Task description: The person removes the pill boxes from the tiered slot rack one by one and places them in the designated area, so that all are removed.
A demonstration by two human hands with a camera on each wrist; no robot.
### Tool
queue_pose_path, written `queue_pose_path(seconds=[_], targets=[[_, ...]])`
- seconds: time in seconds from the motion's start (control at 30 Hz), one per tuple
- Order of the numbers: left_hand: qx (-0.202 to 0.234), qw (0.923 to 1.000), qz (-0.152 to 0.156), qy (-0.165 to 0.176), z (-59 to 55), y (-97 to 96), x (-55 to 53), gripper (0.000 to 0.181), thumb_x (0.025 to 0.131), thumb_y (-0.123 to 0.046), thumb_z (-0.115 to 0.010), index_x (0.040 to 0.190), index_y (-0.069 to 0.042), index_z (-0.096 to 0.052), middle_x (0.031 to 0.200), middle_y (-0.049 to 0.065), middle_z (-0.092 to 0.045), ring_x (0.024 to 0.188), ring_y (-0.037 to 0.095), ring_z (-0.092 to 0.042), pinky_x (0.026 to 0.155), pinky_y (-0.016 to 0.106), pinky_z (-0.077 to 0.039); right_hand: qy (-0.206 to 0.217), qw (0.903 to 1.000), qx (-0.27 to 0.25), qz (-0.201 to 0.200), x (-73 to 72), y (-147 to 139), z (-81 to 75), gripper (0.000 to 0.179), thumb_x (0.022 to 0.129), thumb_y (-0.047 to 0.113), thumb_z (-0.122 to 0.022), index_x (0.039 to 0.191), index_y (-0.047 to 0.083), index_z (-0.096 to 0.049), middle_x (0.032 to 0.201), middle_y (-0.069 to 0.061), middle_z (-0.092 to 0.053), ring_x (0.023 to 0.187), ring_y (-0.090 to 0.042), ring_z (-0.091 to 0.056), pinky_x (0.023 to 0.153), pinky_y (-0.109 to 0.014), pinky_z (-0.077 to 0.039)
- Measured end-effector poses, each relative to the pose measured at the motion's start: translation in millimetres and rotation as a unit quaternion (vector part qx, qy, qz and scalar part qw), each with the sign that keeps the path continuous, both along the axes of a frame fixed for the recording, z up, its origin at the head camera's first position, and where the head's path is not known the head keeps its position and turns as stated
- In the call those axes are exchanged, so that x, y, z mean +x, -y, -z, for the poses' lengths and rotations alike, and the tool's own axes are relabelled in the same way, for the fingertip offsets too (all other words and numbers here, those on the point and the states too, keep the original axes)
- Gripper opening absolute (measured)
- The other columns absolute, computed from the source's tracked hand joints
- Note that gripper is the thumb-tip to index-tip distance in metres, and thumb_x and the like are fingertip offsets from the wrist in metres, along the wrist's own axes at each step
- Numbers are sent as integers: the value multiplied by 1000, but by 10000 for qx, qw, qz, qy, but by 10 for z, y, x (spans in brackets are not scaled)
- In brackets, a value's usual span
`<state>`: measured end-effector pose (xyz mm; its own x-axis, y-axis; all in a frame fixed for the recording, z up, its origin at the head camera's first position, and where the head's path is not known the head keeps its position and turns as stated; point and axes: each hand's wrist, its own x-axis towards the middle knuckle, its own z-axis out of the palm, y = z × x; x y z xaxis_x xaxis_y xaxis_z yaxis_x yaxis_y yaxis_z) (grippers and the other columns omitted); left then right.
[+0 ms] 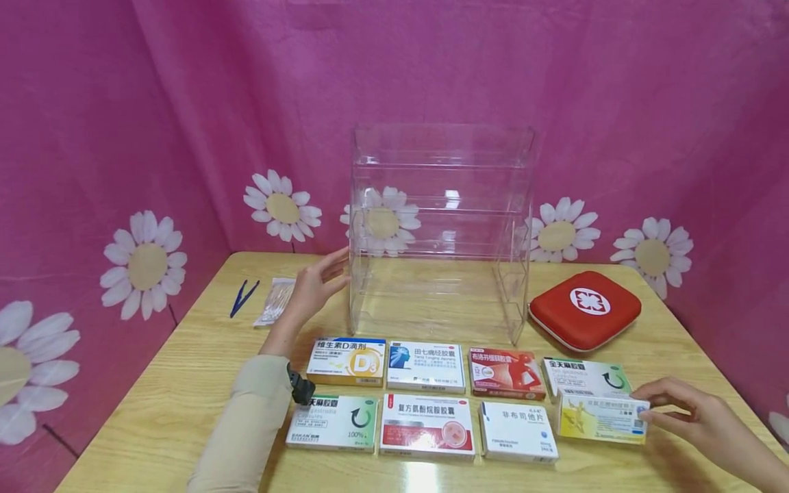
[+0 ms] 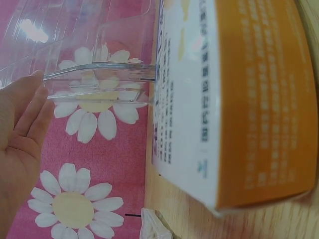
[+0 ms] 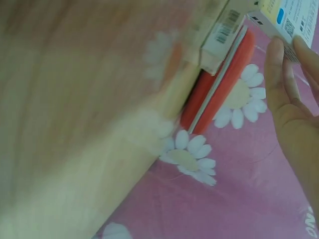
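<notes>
At the right front, my right hand (image 1: 693,414) pinches one end of a yellow-and-white medicine box (image 1: 600,419) between thumb and fingers. That box is tilted and overlaps the lower edge of a green-and-white capsule box (image 1: 585,376). In the right wrist view the pinched box (image 3: 289,22) is partly cut off by the frame's edge. My left hand (image 1: 314,284) touches the left side of a clear tiered plastic display rack (image 1: 440,287), its fingers extended. In the left wrist view the fingertips of the left hand (image 2: 25,119) meet the rack's edge (image 2: 99,65).
Two rows of medicine boxes lie before the rack, including a vitamin D box (image 1: 347,361), a red box (image 1: 507,373) and a white box (image 1: 519,431). A red first-aid case (image 1: 585,310) is right of the rack. Blue tweezers (image 1: 244,298) and bagged cotton swabs (image 1: 275,301) lie left.
</notes>
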<state>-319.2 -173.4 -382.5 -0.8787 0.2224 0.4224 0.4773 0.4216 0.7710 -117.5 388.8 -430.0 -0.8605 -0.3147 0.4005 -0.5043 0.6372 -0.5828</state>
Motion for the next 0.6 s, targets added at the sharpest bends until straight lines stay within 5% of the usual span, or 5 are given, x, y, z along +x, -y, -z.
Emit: queue_pose_path(seconds=[0.3,0.6], targets=[[5,9999,17,100,-12,-9,3,54,90,1,-66,141,-3,-50,136,23,-58,124,36,-59,103,39,-54,375,9985,63,-386,-37,-184,157,40,76,-17,-69,104,12,-67,99,21,-65,83,7,-61,68,-1,-46],[108,9998,28,175,-23,-14,23,55,89,2,-66,141,-2,-50,137,24,-57,125,38,-59,103,40,-54,992,9909,348,-841,-153,-225,157,32,84,-10,-66,105,14,-68,96,21,-65,81,7,-57,65,-4,-46]])
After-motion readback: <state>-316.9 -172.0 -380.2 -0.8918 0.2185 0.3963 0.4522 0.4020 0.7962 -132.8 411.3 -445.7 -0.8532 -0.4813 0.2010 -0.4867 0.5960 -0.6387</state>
